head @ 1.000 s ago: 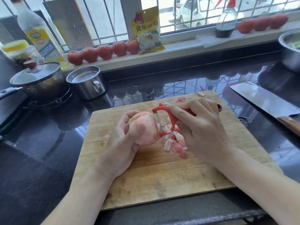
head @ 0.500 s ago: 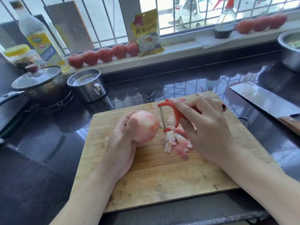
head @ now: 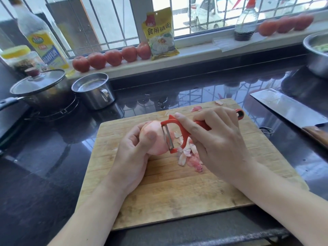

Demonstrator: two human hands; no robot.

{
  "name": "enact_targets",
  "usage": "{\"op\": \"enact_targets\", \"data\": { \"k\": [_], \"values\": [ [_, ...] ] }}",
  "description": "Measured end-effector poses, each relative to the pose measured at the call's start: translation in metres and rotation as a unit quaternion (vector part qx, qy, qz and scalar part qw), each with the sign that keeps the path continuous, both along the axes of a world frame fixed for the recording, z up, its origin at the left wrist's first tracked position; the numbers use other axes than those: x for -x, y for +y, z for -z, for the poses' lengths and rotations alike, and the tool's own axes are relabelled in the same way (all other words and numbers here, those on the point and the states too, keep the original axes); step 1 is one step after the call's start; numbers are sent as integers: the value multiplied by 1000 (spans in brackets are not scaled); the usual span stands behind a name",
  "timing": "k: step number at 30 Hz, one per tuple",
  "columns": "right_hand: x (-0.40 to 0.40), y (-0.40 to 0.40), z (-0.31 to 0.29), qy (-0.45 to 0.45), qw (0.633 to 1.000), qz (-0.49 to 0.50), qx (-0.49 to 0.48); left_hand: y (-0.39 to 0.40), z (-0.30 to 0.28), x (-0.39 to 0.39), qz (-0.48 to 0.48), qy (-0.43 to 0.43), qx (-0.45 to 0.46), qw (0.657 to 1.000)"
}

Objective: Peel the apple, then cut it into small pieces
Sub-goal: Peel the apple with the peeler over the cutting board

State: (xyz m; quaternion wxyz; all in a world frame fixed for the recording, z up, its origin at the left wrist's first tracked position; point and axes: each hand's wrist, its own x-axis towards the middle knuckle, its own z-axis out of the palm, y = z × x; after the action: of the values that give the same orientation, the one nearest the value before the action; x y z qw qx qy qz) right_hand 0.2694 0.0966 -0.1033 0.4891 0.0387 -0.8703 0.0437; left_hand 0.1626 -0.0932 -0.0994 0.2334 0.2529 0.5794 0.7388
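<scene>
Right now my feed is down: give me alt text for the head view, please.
A person's left hand holds a mostly peeled apple over a wooden cutting board while the right hand grips a red peeler, its blade against the apple. Peel scraps lie on the board under the right hand; a cleaver rests on the dark counter to the right.

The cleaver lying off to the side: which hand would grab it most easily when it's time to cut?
Probably the right hand: the cleaver lies on its side of the cutting board. It must first drop the peeler; the left hand holds the apple.
</scene>
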Motion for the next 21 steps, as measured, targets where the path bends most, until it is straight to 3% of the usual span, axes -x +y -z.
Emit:
{"op": "enact_targets", "data": {
  "k": [5, 12, 16, 21],
  "values": [
    [3, 3, 2, -36, 999, 0, 36, -1, -1, 2, 16, -15, -18, 1000],
    [9, 35, 12, -146, 975, 134, 104, -2, -4, 2, 21, -68, -45, 996],
    [7, 21, 8, -90, 988, 83, 93, 0, -5, 4, 6, -97, -53, 994],
    [0, 5, 0, -10, 998, -34, 50, 2, -5, 4, 23, -67, -38, 997]
  ]
}}
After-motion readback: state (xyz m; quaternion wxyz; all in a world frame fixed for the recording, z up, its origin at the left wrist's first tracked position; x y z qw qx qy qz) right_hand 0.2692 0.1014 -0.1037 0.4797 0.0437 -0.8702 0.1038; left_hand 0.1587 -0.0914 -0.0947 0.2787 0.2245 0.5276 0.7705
